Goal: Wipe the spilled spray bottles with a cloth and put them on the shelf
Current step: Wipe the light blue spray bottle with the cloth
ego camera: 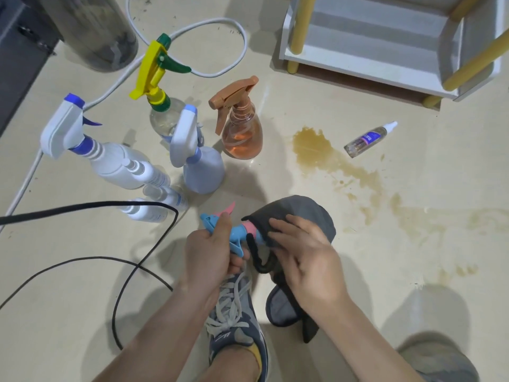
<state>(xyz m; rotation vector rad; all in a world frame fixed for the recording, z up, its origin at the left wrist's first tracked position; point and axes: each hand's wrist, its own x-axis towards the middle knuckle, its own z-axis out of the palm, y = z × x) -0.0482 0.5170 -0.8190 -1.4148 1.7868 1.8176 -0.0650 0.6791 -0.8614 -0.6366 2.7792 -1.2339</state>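
Note:
My left hand [210,248] grips the blue and pink spray head of a small spray bottle [238,232], held sideways above my shoe. My right hand [303,257] presses a grey cloth [308,213] around the bottle's body, which the cloth hides. Several other spray bottles stand on the floor ahead: an orange one [242,133], a pale blue one [202,166], a white one [115,161] and a clear one with a yellow trigger [155,75]. A small bottle [367,139] lies on its side at the right. The white shelf [366,42] stands at the back right.
A brown spill [314,147] spreads across the floor toward the right. Black cables [154,244] loop at the left and a white cable [220,48] curls behind the bottles. Three small white bottles [154,194] lie near the white sprayer. My shoe [237,312] is below my hands.

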